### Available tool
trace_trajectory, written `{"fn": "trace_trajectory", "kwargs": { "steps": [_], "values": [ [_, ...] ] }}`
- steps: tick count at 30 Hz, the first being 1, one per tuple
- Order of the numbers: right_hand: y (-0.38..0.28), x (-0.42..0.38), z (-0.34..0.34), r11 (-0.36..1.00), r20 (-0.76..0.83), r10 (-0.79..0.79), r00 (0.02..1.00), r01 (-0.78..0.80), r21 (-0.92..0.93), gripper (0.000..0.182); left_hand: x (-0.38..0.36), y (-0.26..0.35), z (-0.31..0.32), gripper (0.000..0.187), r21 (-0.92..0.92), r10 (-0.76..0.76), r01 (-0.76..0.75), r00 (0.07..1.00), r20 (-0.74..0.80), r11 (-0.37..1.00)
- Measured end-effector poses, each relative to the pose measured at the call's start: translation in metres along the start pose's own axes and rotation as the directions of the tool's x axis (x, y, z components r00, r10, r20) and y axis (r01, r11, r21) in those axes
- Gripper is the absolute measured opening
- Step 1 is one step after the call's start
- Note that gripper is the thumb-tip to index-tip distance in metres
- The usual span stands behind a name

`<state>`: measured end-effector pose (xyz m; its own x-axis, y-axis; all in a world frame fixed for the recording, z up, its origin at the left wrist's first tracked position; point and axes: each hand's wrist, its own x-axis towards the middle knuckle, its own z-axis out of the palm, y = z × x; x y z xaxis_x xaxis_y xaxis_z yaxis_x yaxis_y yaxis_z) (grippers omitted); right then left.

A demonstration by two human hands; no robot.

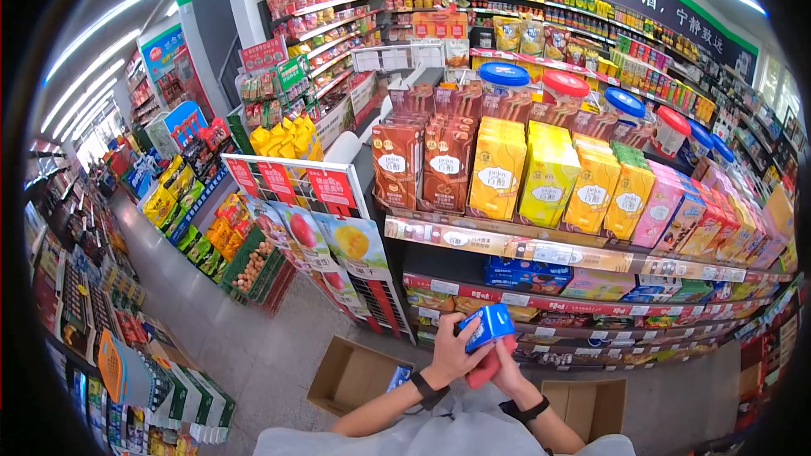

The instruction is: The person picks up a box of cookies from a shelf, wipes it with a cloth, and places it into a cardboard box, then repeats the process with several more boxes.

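My left hand [449,353] grips a small blue box [490,327] with white lettering, held up in front of my body. My right hand [508,371] is closed around a red cloth [483,370], which lies against the lower side of the box. Some of the right fingers are hidden behind the cloth and box. Both wrists wear black bands. Just beyond the hands stands a shelf with blue snack packs [528,273] on its second level. Upright Pejoy boxes in brown [397,167], yellow [497,171] and green [547,176] line the top level.
On the floor, an open cardboard box [338,376] with a blue pack inside lies left of my arms. Another open carton [604,401] is at the right. A wire rack [363,245] with fruit-snack bags adjoins the shelf. A green crate [241,274] holds eggs.
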<state>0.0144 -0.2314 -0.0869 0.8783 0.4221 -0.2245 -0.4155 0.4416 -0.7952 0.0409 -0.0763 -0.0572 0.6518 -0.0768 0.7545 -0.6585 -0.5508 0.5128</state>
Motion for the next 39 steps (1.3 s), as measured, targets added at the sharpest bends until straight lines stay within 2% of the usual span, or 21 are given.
{"fn": "trace_trajectory", "kwargs": {
  "steps": [2, 3, 6, 7, 10, 11, 14, 15, 19, 20, 22, 24, 25, 26, 28, 29, 30, 31, 32, 36, 39],
  "values": [
    [-0.032, -0.01, 0.004, 0.991, 0.019, -0.092, 0.996, 0.09, 0.098, 0.068, -0.01, -0.005, 0.001, 0.078, 0.014, -0.039, 0.039, 0.999, 0.023, 0.999],
    [-0.044, -0.017, 0.006, 0.99, -0.01, -0.139, 0.99, 0.139, 0.033, 0.07, -0.015, -0.006, 0.0, 0.082, 0.009, -0.031, 0.03, 0.998, 0.056, 1.0],
    [-0.033, -0.021, -0.003, 0.986, 0.117, -0.151, 0.982, 0.141, 0.088, 0.069, -0.012, 0.002, -0.002, 0.086, -0.133, 0.013, -0.014, 1.0, -0.005, 0.991],
    [-0.029, -0.018, 0.004, 0.99, 0.129, -0.118, 0.985, 0.106, 0.094, 0.065, -0.002, 0.009, -0.003, 0.083, -0.123, 0.089, -0.103, 0.989, -0.115, 0.987],
    [0.018, -0.002, -0.004, 0.994, 0.01, 0.077, 0.997, -0.076, -0.077, 0.064, 0.032, 0.036, -0.025, 0.071, -0.081, 0.205, -0.201, 0.977, 0.053, 0.976],
    [0.025, -0.007, 0.0, 0.998, -0.018, 0.067, 0.998, -0.067, -0.011, 0.064, 0.039, 0.047, -0.028, 0.061, -0.039, 0.206, -0.203, 0.971, 0.119, 0.978],
    [0.015, -0.017, -0.006, 0.997, -0.009, 0.068, 0.998, -0.068, -0.029, 0.067, 0.03, 0.046, -0.02, 0.061, -0.026, 0.396, -0.395, 0.917, 0.047, 0.918],
    [0.011, -0.02, -0.01, 0.997, -0.002, 0.063, 0.998, -0.063, -0.036, 0.068, 0.028, 0.044, -0.02, 0.062, -0.059, 0.416, -0.415, 0.909, 0.004, 0.908],
    [-0.019, -0.03, -0.005, 0.998, 0.002, -0.005, 1.0, 0.005, -0.059, 0.071, 0.024, 0.043, -0.022, 0.061, -0.069, 0.241, -0.237, 0.969, 0.062, 0.969],
    [-0.036, -0.036, 0.006, 0.992, -0.004, -0.127, 0.992, 0.127, -0.005, 0.073, 0.021, 0.039, -0.021, 0.062, -0.061, 0.209, -0.205, 0.977, 0.053, 0.977],
    [-0.045, -0.044, -0.006, 0.968, -0.061, -0.23, 0.971, 0.235, 0.082, 0.075, 0.017, 0.033, -0.022, 0.065, -0.043, 0.144, -0.142, 0.989, 0.035, 0.989],
    [-0.062, -0.057, -0.009, 0.939, -0.063, -0.329, 0.942, 0.333, 0.08, 0.076, 0.021, 0.035, -0.033, 0.066, 0.0, 0.205, -0.206, 0.977, 0.061, 0.979],
    [-0.064, -0.06, -0.012, 0.948, -0.034, -0.304, 0.952, 0.306, 0.091, 0.079, 0.024, 0.041, -0.038, 0.065, -0.012, 0.229, -0.229, 0.97, 0.084, 0.973],
    [-0.063, -0.057, -0.006, 0.965, 0.013, -0.262, 0.965, 0.261, 0.019, 0.077, 0.024, 0.047, -0.041, 0.064, -0.026, 0.253, -0.251, 0.961, 0.109, 0.968],
    [-0.062, -0.048, 0.013, 0.975, 0.092, -0.171, 0.981, 0.183, -0.13, 0.072, 0.027, 0.057, -0.036, 0.056, -0.062, 0.296, -0.292, 0.953, 0.065, 0.954],
    [-0.017, -0.044, -0.013, 0.994, -0.007, -0.101, 0.995, 0.101, -0.041, 0.058, 0.03, 0.061, -0.032, 0.052, -0.071, 0.338, -0.335, 0.941, 0.027, 0.939],
    [0.011, -0.037, -0.021, 0.991, -0.025, -0.131, 0.991, 0.13, -0.021, 0.047, 0.032, 0.064, -0.028, 0.049, -0.078, 0.377, -0.377, 0.926, -0.013, 0.923],
    [0.037, -0.035, -0.038, 0.996, -0.026, -0.085, 0.996, 0.085, -0.036, 0.05, 0.03, 0.063, -0.023, 0.04, -0.092, 0.39, -0.388, 0.921, 0.004, 0.917],
    [0.053, -0.034, -0.049, 0.998, -0.028, -0.039, 0.999, 0.037, -0.049, 0.054, 0.026, 0.063, -0.02, 0.039, -0.1, 0.395, -0.392, 0.918, 0.017, 0.915],
    [0.012, -0.048, -0.028, 0.999, -0.069, -0.034, 0.997, 0.033, -0.018, 0.054, 0.018, 0.056, -0.018, 0.041, -0.118, 0.375, -0.365, 0.924, 0.074, 0.923],
    [-0.04, -0.059, -0.02, 0.984, -0.009, -0.139, 0.99, 0.139, 0.111, 0.07, 0.01, 0.045, -0.026, 0.05, -0.048, 0.322, -0.319, 0.937, 0.138, 0.947]
  ]
}}
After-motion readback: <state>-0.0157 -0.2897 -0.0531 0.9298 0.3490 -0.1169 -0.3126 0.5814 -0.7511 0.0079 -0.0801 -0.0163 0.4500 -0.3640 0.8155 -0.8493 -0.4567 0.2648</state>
